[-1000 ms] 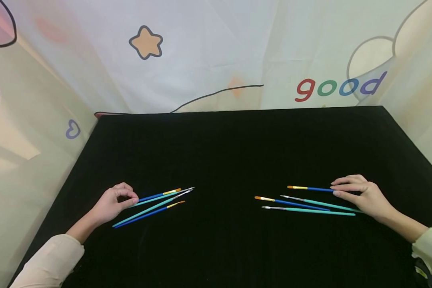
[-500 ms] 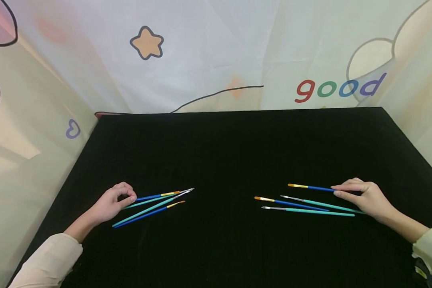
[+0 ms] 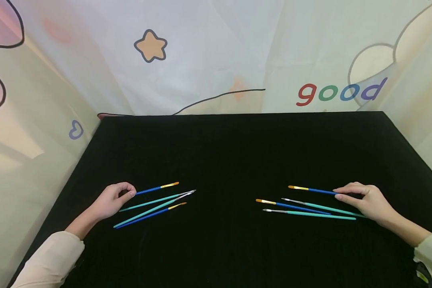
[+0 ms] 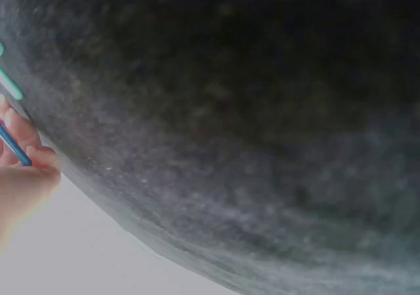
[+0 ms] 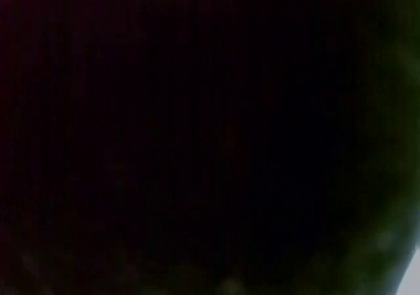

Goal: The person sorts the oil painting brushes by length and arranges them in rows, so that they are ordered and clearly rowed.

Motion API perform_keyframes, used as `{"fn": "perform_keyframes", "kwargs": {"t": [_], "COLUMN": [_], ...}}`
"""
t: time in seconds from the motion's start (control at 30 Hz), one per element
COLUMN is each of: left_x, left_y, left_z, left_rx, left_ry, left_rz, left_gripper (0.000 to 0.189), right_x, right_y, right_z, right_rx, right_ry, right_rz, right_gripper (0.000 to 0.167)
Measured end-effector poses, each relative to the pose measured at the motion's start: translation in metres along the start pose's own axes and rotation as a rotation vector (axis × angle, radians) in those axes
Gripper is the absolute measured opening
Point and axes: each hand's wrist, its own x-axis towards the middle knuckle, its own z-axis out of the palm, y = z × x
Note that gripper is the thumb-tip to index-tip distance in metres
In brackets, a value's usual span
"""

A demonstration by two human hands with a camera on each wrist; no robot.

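Observation:
In the head view, my left hand (image 3: 109, 203) pinches a blue-handled paintbrush (image 3: 149, 190) by its handle, the orange bristles pointing right. The blue handle (image 4: 14, 147) shows between the fingers at the left edge of the left wrist view. Nearer me lie a teal paintbrush (image 3: 151, 203), whose handle end is by the hand, another teal one (image 3: 144, 214) and a blue one (image 3: 147, 218). My right hand (image 3: 372, 199) pinches another blue-handled paintbrush (image 3: 317, 191), bristles pointing left. Below it lie a teal paintbrush (image 3: 327, 207), a blue one (image 3: 299, 208) and another teal one (image 3: 320, 215).
A black cloth-like tabletop (image 3: 223, 160) carries the brushes, with a wide gap between the two groups. Behind it and along its sides hangs a pale printed curtain (image 3: 216, 48). A dark object (image 3: 426, 276) shows under the right sleeve. The right wrist view is almost wholly dark.
My left hand has drawn its blue brush back and away from the teal one beside it. The right fingers, more spread earlier, have closed on the blue brush handle. The head view has shifted slightly.

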Motion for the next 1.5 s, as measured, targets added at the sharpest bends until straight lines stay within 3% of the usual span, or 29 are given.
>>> {"fn": "perform_keyframes", "kwargs": {"t": [0.5,0.73,0.8,1.0,1.5], "left_x": [0.01,0.013,0.016,0.028,0.054], "left_y": [0.009,0.043,0.044,0.023,0.039], "left_z": [-0.001,-0.004,-0.003,0.002,0.004], "left_rx": [-0.088,-0.116,-0.121,-0.157,-0.122], "left_ry": [0.05,0.073,0.075,0.08,0.109], "left_rz": [-0.011,0.003,0.011,0.03,0.072], "left_gripper": [0.012,0.011,0.011,0.014,0.013], "right_x": [0.006,0.012,0.015,0.024,0.047], "right_y": [-0.005,-0.008,-0.01,-0.019,-0.043], "right_z": [-0.004,-0.003,-0.002,0.0,0.002], "right_rx": [-0.036,-0.073,-0.09,-0.097,-0.117], "right_ry": [0.025,0.057,0.064,0.058,0.048], "right_rz": [0.062,0.067,0.08,0.095,0.097], "right_gripper": [0.008,0.008,0.009,0.012,0.018]}}
